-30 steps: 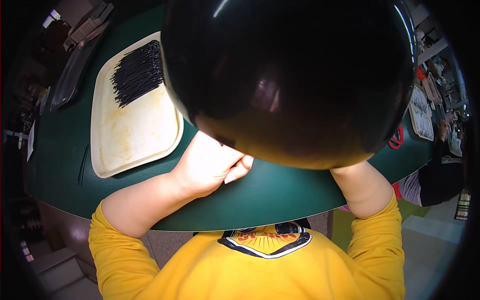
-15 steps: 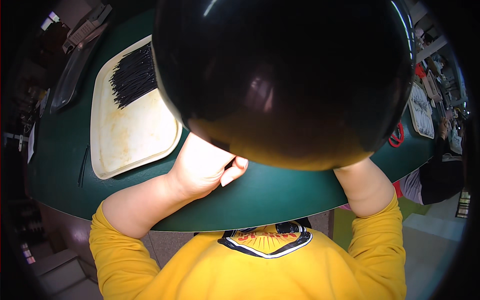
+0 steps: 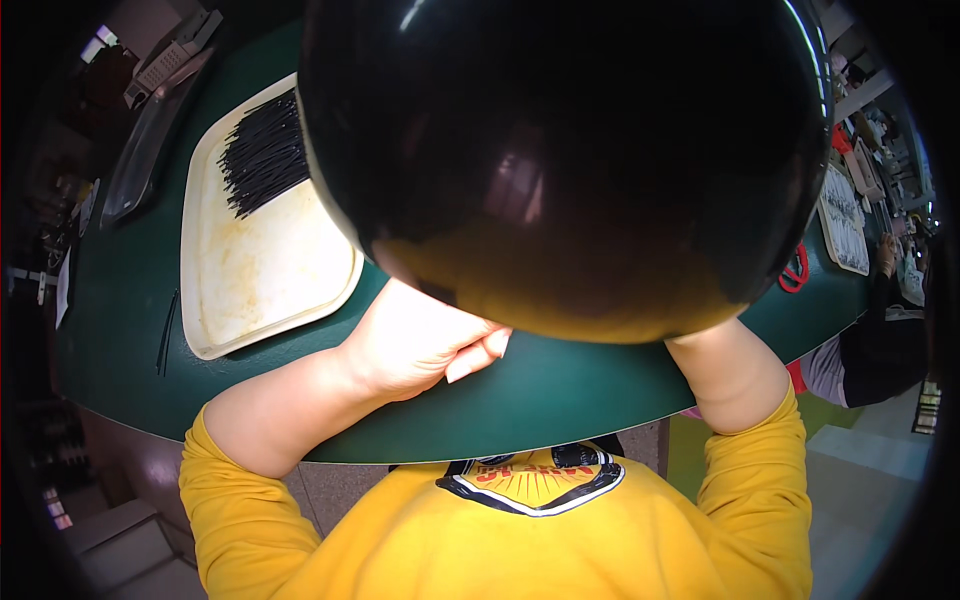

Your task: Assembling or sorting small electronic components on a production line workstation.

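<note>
A large glossy black rounded object (image 3: 570, 150) fills the upper middle of the view and hides most of the green table (image 3: 560, 385). My left hand (image 3: 420, 335) rests on the table just below it, fingers curled loosely; its fingertips are partly hidden, and I see nothing held. My right forearm (image 3: 730, 375) rises from the lower right and disappears behind the black object, so my right hand is hidden. A cream tray (image 3: 260, 270) lies to the left of my left hand, with a bundle of thin black sticks (image 3: 262, 150) at its far end.
A clear flat container (image 3: 140, 150) lies at the far left of the table, and thin dark sticks (image 3: 167, 330) lie left of the tray. A red looped thing (image 3: 795, 270) and another light tray (image 3: 842, 220) sit at the right. Another person (image 3: 880, 340) is at the right edge.
The black rounded object has shifted slightly left and lower in the view. My left hand has stayed in almost the same place on the table.
</note>
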Available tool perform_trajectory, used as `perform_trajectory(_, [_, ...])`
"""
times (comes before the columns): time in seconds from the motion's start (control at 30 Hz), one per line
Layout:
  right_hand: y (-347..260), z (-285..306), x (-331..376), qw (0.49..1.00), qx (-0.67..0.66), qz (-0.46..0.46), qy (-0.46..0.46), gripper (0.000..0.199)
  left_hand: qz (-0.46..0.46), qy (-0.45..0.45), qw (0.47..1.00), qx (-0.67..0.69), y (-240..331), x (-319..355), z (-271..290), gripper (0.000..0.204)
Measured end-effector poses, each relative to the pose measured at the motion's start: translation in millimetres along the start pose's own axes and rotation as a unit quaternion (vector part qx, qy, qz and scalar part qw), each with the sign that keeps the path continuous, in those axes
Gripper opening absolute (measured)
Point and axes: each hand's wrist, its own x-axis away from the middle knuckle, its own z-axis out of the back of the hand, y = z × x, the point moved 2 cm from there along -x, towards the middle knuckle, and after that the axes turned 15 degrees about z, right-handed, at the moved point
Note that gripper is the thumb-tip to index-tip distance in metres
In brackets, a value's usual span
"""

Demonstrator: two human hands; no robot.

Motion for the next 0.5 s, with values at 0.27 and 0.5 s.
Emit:
perform_trajectory(0.27, [-17.2,-6.2,3.3,0.979,0.013,0.12,0.166,0.021,-0.024,0.034,0.999,0.004,3.4,1.7,0.1,0.016])
perform_trajectory(0.5, [-1.2,3.4,4.4,0.988,-0.025,0.058,0.143,0.023,-0.034,-0.008,0.999,0.023,3.1,-0.3,-0.5,0.017])
